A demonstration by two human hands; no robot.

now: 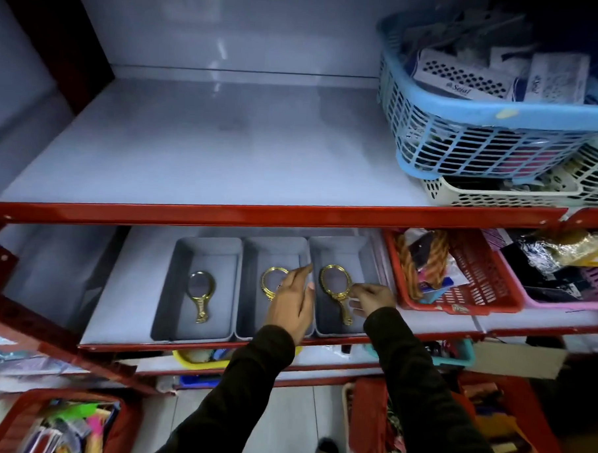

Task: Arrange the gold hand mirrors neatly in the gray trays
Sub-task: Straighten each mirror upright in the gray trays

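Three gray trays stand side by side on the lower shelf: the left tray [166, 289], the middle tray [249, 313] and the right tray [365, 256]. Each holds one gold hand mirror. The left mirror [201, 295] lies flat, handle toward me. My left hand [292, 301] rests over the middle tray and covers the handle of the middle mirror [273, 280]; whether the fingers grip it I cannot tell. My right hand [373, 298] hovers at the right tray's right wall, fingers apart, just beside the right mirror [336, 289].
A red basket [458, 301] of goods sits right of the trays, a pink one [561, 299] beyond it. The upper shelf carries a blue basket [484, 114] stacked on a white basket [497, 195] at the right. Red shelf edges [257, 214] run above and below the trays.
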